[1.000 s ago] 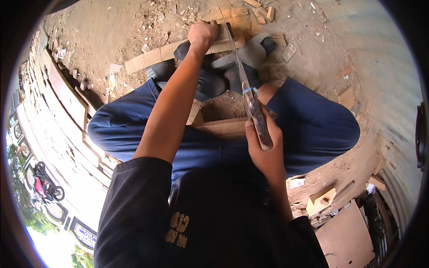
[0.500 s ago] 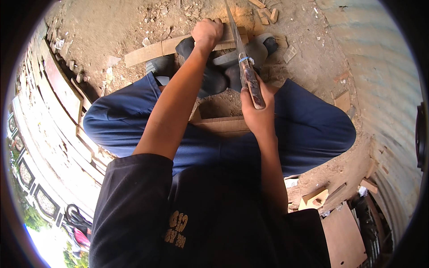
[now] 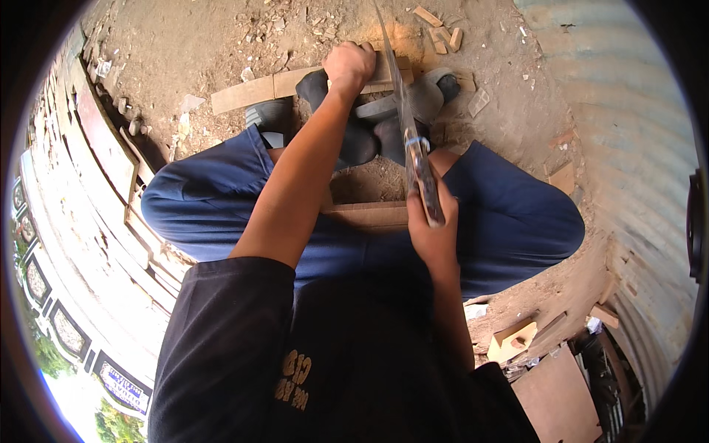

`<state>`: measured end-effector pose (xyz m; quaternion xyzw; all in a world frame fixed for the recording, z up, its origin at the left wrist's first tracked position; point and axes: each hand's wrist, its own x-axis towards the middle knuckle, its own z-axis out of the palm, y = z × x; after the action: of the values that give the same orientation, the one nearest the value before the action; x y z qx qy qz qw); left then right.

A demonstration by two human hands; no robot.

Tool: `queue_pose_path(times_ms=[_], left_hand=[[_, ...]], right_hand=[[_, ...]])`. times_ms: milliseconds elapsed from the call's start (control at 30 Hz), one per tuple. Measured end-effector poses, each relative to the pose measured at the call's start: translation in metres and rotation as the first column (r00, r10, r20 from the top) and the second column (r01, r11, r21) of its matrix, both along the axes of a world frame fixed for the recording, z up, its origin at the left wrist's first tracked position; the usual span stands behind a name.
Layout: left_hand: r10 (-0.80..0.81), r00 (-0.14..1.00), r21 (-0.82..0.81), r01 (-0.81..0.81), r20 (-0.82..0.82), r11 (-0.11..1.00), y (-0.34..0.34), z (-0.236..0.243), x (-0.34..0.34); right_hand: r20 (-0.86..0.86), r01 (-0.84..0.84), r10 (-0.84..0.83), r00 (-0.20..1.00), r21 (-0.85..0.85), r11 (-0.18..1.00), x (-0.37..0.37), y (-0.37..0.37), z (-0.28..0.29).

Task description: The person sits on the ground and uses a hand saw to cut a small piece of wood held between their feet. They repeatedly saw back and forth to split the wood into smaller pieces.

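Note:
My right hand is closed round the worn handle of a handsaw, which has a blue tie where handle and blade meet. The thin blade points away from me and crosses the edge of a wooden board beyond my feet. My left hand has its fingers curled over this board, left of the blade, pressing on it; its fingertips are partly hidden. Below it a longer wooden strip with cross lines reaches left. My dark-covered feet and a grey sandal are against the wood.
Small wood offcuts and orange sawdust lie on the dirt ground past the blade. Another wooden piece lies across between my legs. Corrugated metal sheet stands on the right, and stacked planks are at left.
My right hand has drawn the saw back toward me, so the handle is lower in view. My left hand stays on the board.

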<state>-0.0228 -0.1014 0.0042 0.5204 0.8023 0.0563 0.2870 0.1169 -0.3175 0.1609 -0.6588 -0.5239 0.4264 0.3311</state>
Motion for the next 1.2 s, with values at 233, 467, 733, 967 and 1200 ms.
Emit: queue_pose_path(times_ms=[233, 467, 733, 967, 1200], left_hand=[[0.041, 0.999, -0.016, -0.041, 0.008, 0.999, 0.000, -0.002, 0.000], [0.031, 0.999, -0.012, -0.030, 0.030, 0.999, 0.004, -0.005, 0.001], [-0.014, 1.000, 0.017, 0.014, 0.023, 1.000, 0.002, -0.003, -0.002], [0.068, 0.997, 0.028, -0.069, 0.018, 0.997, 0.005, -0.004, -0.002], [0.016, 0.999, 0.037, -0.018, 0.030, 0.999, 0.003, -0.008, -0.001]], right_hand=[[-0.077, -0.005, -0.003, 0.997, -0.108, 0.994, -0.010, 0.040, -0.008], [-0.011, 0.016, -0.015, 1.000, 0.062, 0.998, -0.007, 0.032, -0.020], [-0.024, -0.028, 0.030, 0.999, 0.063, 0.998, 0.004, -0.005, -0.017], [-0.094, 0.061, -0.064, 0.993, -0.036, 0.997, -0.007, 0.033, -0.020], [-0.113, -0.030, 0.009, 0.994, -0.192, 0.981, -0.006, 0.044, -0.005]])
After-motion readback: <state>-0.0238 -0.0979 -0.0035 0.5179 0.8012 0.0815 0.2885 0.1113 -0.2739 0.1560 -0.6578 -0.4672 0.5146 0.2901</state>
